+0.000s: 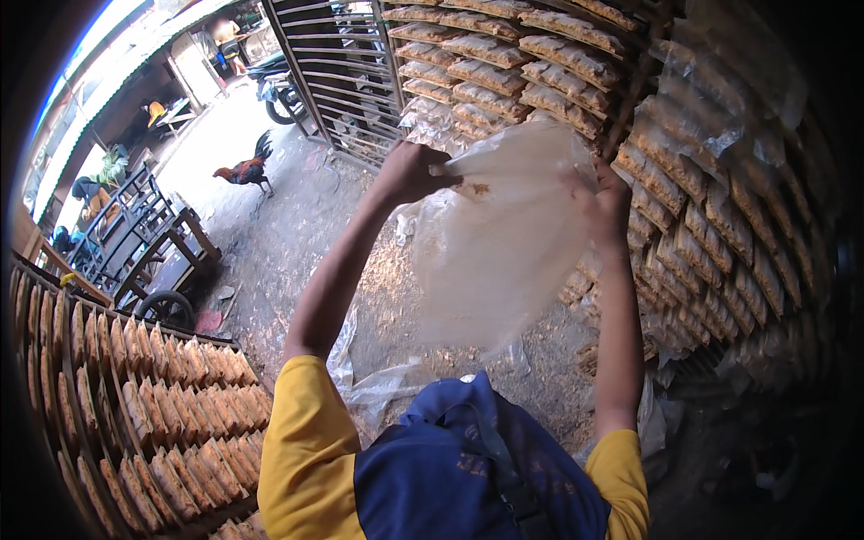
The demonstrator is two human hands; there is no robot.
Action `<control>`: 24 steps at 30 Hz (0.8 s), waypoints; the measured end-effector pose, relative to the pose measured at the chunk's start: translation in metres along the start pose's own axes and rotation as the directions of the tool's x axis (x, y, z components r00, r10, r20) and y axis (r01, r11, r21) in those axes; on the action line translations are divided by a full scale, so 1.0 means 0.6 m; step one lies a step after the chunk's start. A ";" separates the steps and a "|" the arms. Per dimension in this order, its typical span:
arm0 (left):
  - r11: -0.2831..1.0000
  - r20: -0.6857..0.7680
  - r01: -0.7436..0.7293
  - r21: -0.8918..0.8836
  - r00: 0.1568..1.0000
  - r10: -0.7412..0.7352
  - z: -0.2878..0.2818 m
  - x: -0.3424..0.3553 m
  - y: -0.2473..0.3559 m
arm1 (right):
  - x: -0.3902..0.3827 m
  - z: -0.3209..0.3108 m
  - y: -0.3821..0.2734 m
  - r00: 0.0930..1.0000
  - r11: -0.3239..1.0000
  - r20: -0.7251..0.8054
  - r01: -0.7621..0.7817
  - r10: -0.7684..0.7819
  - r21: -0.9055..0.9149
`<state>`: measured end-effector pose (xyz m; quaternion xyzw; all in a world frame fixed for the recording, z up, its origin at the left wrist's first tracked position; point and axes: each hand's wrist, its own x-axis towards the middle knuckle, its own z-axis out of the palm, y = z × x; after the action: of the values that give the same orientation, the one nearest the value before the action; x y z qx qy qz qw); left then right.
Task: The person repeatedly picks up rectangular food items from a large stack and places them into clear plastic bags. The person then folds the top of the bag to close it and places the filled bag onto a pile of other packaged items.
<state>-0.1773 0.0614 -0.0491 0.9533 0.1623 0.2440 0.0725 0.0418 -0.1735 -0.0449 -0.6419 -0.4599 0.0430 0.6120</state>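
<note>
Both hands, left hand (412,173) and right hand (605,200), grip a translucent plastic bag (490,238) open at frame centre; filling requires a sustained grip.

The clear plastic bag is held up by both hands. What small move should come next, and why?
Probably pull the two hands apart to open the mouth. The left hand and right hand each pinch an upper corner of the clear plastic bag, which hangs flat and looks empty, its sides still together.
</note>
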 end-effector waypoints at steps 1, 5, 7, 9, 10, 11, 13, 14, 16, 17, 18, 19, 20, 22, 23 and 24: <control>0.996 0.022 0.041 0.079 0.999 -0.043 0.001 -0.005 -0.013 | 0.002 -0.008 0.009 1.000 1.000 -0.006 0.010 -0.010 0.006; 0.980 0.009 0.154 -0.122 0.988 -0.155 0.001 -0.030 -0.074 | 0.011 -0.039 0.042 0.998 1.000 -0.068 0.010 -0.011 -0.019; 0.950 -0.017 0.130 -0.282 0.990 -0.141 0.010 -0.034 -0.089 | 0.011 -0.038 0.057 0.996 1.000 -0.088 0.002 -0.001 0.008; 0.870 0.038 0.187 -0.456 0.981 -0.191 0.012 -0.037 -0.068 | 0.007 -0.032 0.067 0.993 0.994 -0.101 -0.053 0.063 0.098; 0.783 0.034 0.169 -0.598 0.982 -0.186 0.013 -0.036 -0.051 | 0.004 -0.030 0.069 0.990 0.986 -0.105 -0.080 0.096 0.143; 0.704 0.015 0.170 -0.689 0.975 -0.221 0.015 -0.038 -0.037 | 0.002 -0.025 0.066 0.989 0.986 -0.101 -0.097 0.111 0.135; 0.518 -0.016 0.145 -0.843 0.956 -0.293 0.019 -0.033 -0.019 | 0.000 -0.019 0.056 0.986 0.985 -0.096 -0.125 0.136 0.117; 0.474 -0.023 0.124 -0.872 0.956 -0.292 0.027 -0.034 -0.023 | 0.000 -0.018 0.060 0.987 0.985 -0.070 -0.134 0.142 0.105; 0.508 0.003 0.154 -0.848 0.958 -0.286 0.042 -0.044 -0.033 | -0.002 -0.026 0.089 0.987 0.984 -0.020 -0.158 0.160 0.082; 0.524 0.016 0.168 -0.835 0.959 -0.283 0.045 -0.047 -0.037 | -0.005 -0.028 0.101 0.991 0.994 -0.078 -0.103 0.106 0.035; 0.535 0.016 0.187 -0.824 0.951 -0.308 0.034 -0.050 -0.042 | -0.006 -0.026 0.111 0.991 0.999 -0.131 -0.042 0.041 -0.007; 0.497 -0.075 0.159 -0.853 0.906 -0.417 0.042 -0.053 -0.039 | -0.007 -0.027 0.120 0.983 0.999 -0.180 0.017 -0.025 -0.048; 0.576 -0.050 0.176 -0.798 0.934 -0.355 0.058 -0.063 -0.058 | -0.008 -0.030 0.133 0.999 0.997 -0.051 -0.003 -0.002 -0.080; 0.745 -0.120 0.117 -0.657 0.959 -0.257 0.070 -0.066 -0.073 | -0.020 -0.036 0.167 1.000 0.997 -0.015 0.002 -0.003 -0.071; 0.825 -0.219 0.054 -0.563 0.953 -0.212 0.073 -0.065 -0.068 | -0.032 -0.037 0.180 0.995 0.999 -0.102 0.019 -0.022 -0.028; 0.832 -0.271 0.029 -0.555 0.939 -0.213 0.079 -0.068 -0.081 | -0.040 -0.038 0.183 0.998 0.991 -0.013 0.067 -0.069 -0.117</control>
<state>-0.2011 0.0902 -0.1190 0.8283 0.1570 0.4266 0.3274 0.1013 -0.1872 -0.1417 -0.6607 -0.4781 -0.0104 0.5786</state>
